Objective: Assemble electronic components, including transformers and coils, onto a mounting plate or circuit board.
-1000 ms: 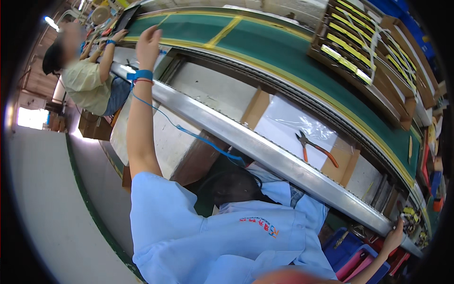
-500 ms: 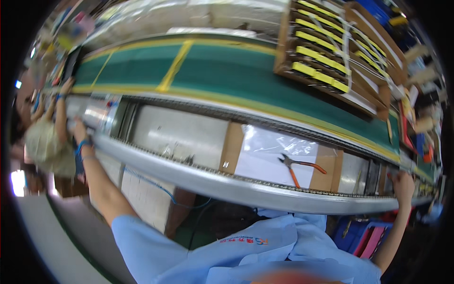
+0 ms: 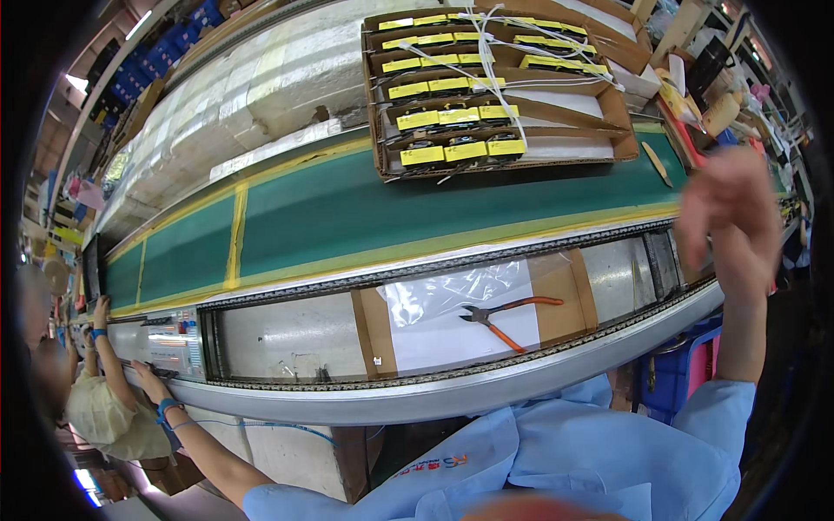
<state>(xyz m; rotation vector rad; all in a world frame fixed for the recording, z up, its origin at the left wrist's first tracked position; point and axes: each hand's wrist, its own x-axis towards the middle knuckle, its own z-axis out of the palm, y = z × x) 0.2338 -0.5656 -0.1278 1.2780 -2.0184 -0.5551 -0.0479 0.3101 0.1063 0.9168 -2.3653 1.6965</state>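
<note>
Seems mid-reach, with left hand (image 3: 152,382) beside a clear panel (image 3: 174,346) at the metal rail's (image 3: 434,405) left end, right hand (image 3: 734,213) raised near its right, finger grips impossible to tell, and would need that one lowered to grasp.

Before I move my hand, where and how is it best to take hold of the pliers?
Probably by both orange handles, with the right hand coming from the right: the pliers lie with their metal head pointing left and the handles spread open toward that hand.
</note>
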